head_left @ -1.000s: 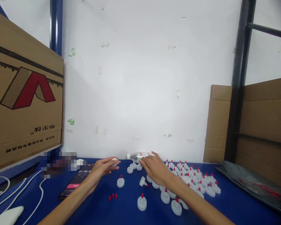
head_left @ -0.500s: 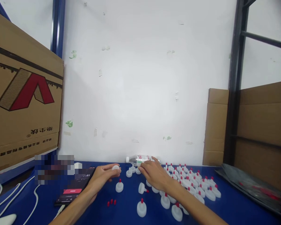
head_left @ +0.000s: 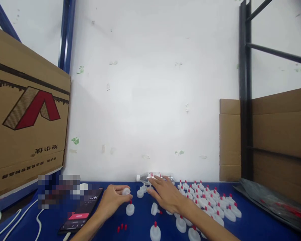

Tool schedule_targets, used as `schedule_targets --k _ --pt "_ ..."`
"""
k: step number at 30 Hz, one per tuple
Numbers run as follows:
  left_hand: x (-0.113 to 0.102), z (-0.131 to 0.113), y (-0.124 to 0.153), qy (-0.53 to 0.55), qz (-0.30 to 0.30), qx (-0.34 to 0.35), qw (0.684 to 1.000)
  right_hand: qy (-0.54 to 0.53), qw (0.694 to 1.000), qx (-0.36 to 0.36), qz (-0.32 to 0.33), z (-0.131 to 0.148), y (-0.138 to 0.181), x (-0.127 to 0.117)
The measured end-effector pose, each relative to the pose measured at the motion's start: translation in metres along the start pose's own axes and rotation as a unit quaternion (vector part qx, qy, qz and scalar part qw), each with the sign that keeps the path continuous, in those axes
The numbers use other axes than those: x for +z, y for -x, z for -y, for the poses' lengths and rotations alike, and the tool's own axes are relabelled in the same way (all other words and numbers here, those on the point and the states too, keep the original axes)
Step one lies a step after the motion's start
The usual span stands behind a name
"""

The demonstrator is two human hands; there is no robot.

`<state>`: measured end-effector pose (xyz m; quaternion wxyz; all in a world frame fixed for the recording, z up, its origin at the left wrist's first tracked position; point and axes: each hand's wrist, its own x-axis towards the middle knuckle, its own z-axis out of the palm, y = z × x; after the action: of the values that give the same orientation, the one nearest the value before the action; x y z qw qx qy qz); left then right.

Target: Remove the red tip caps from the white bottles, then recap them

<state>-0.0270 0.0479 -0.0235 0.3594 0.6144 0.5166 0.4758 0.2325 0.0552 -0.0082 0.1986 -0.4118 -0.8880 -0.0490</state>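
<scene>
Over the blue table [head_left: 137, 231], a white cap [head_left: 125, 191], judged light and stiff, was pinched at its rim by the left hand [head_left: 112, 201], the right hand [head_left: 167, 197] spread open.

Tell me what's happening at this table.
A person works bare-handed at a blue table. The left hand pinches a white cap. The right hand lies open over loose caps, beside a bottle lying on its side. Many red-tipped caps stand to the right; three red tips and a phone lie near the left hand.
</scene>
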Motion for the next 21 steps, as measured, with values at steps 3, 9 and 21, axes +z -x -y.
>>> schedule_targets --k 3,9,21 --pt "-0.001 0.002 -0.002 -0.026 0.001 0.011 1.000 -0.027 0.999 0.005 0.047 -0.003 0.002 0.005" --pt "-0.007 -0.002 -0.006 -0.082 -0.008 0.015 0.996 -0.005 0.999 -0.039 0.016 0.000 0.002 -0.003" --pt "-0.009 -0.003 0.006 -0.260 0.009 0.038 0.965 0.007 0.998 -0.064 0.018 0.008 0.005 -0.001"
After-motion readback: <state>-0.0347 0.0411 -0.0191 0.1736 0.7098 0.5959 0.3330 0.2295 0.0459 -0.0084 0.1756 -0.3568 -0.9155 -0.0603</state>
